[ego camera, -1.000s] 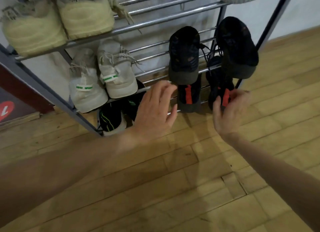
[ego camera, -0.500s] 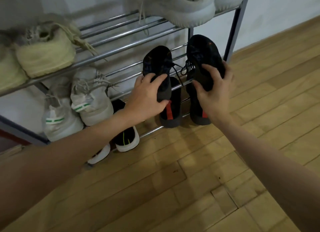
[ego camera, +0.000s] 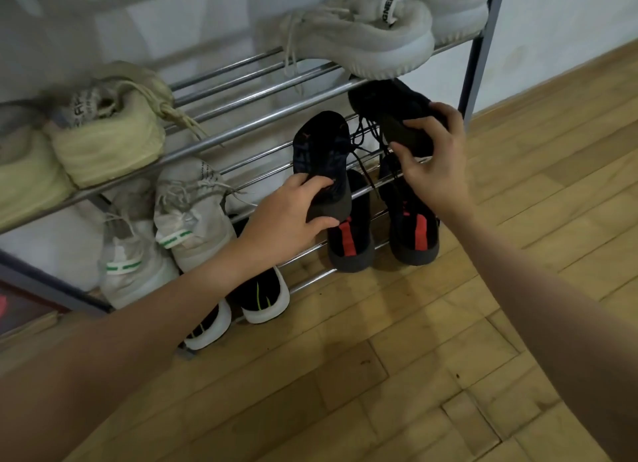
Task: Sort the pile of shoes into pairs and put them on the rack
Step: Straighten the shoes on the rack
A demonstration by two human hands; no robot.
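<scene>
A metal shoe rack stands against the wall. Two black sneakers lie on its middle shelf at the right. My left hand grips the heel of the left black sneaker. My right hand grips the heel of the right black sneaker, which is lifted and tilted above the bars. Under them, a black pair with red heel stripes sits on the bottom shelf.
Pale yellow sneakers and grey sneakers fill the upper shelves. White sneakers with green stripes sit at the middle left. Black slip-ons with white soles rest at the bottom. Wooden floor spreads in front.
Both hands rose from the red-striped pair and closed on the heels of the two black sneakers above. The right sneaker has since been lifted up and back.
</scene>
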